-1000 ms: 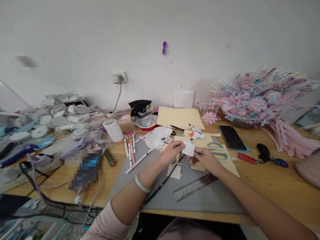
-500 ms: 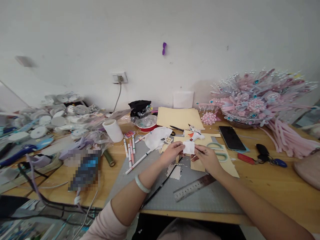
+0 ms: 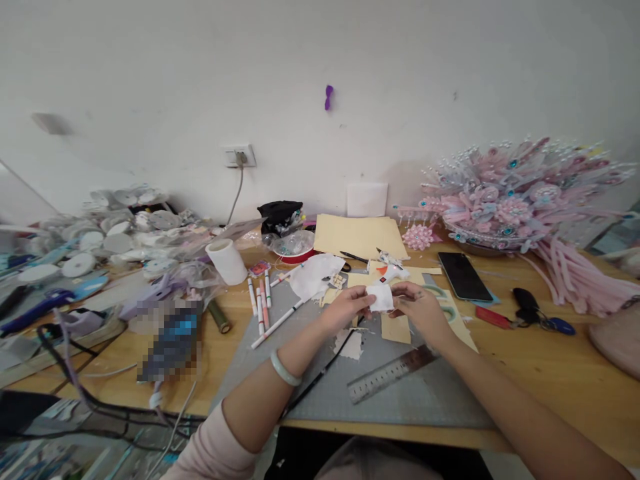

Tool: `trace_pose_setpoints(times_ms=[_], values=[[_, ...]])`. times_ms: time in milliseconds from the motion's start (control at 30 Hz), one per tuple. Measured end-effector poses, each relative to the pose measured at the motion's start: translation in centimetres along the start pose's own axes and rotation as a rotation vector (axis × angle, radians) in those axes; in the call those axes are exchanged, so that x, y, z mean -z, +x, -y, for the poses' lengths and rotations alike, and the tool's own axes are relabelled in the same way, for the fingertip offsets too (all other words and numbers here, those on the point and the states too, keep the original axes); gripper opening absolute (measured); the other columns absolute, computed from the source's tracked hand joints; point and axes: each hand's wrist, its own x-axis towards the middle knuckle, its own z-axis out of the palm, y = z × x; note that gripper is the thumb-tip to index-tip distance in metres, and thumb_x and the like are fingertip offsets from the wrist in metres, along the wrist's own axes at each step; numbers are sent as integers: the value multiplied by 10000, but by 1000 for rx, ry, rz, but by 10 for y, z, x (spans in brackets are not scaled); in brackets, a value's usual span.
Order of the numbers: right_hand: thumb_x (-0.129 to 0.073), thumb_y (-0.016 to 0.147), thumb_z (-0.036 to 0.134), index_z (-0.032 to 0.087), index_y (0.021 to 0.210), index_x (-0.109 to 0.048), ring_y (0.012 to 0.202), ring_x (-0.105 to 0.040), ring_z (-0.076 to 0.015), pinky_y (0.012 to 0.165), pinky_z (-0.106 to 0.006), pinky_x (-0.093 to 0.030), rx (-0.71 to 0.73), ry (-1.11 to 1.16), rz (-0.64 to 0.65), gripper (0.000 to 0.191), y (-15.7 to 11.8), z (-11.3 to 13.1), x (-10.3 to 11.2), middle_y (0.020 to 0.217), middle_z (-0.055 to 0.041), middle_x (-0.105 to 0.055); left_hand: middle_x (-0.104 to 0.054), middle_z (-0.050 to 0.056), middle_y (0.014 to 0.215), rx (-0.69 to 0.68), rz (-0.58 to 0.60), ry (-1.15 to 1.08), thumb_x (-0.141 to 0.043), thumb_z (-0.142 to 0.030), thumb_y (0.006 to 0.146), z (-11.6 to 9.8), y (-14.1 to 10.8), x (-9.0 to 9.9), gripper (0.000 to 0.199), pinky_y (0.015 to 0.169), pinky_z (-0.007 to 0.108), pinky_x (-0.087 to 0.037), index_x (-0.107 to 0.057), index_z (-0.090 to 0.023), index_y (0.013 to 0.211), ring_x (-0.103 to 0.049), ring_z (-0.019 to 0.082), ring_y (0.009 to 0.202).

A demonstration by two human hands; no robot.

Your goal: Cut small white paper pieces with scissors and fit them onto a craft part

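A small white square piece [image 3: 381,297], paper or cloth, is held up over the grey cutting mat [image 3: 320,393]. My left hand [image 3: 349,308] pinches its left side, thumb on the front. At its right edge are the closed fingers of my right hand [image 3: 419,312], gripping it with the fingertips partly hidden. Just behind the hands lies a white glue gun [image 3: 396,272] with an orange part. Green-handled scissors [image 3: 450,312] are partly covered by my right hand. A metal ruler [image 3: 390,379] lies below, and a jagged pale scrap [image 3: 350,344] is under my left hand.
Several markers [image 3: 277,323] and a white sheet [image 3: 307,277] lie to the left. Yellowish card [image 3: 357,233] is at the back. On the right are a phone [image 3: 464,277], keys [image 3: 525,307] and a pink beaded headpiece [image 3: 505,207]. A black cord [image 3: 325,370] crosses the mat.
The white piece has shifted slightly right and down and tilted. My right hand has changed its grip, its fingers rising along the right edge, and now covers more of the scissors.
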Motion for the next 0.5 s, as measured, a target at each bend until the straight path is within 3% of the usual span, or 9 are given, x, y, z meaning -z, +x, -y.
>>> trace_pose_setpoints(times_ms=[167, 367, 500], values=[[-654, 540, 333, 156, 695, -617, 467, -555, -117, 493, -266, -508, 44, -101, 57, 239, 1, -1, 2, 587, 3, -603, -543, -6, 662, 13, 4, -63, -695, -347, 584, -1, 0, -2, 282, 524, 210, -375, -570, -126, 708, -490, 71, 531], [-556, 643, 345, 164, 782, -632, 549, -575, -116, 574, -289, -515, 137, -186, 183, 241, -1, -3, 2, 810, -40, -610, -553, 1, 666, 42, -50, -34, -688, -375, 595, 0, 0, -3, 320, 548, 205, -372, -587, -118, 758, -490, 75, 576], [-541, 662, 372, 175, 790, -618, 599, -586, -129, 611, -299, -508, 137, -166, 177, 248, -3, -2, -1, 846, -46, -614, -569, 0, 706, 29, -68, -2, -686, -351, 600, 2, 1, 1, 310, 566, 196, -364, -592, -128, 795, -501, 75, 608]])
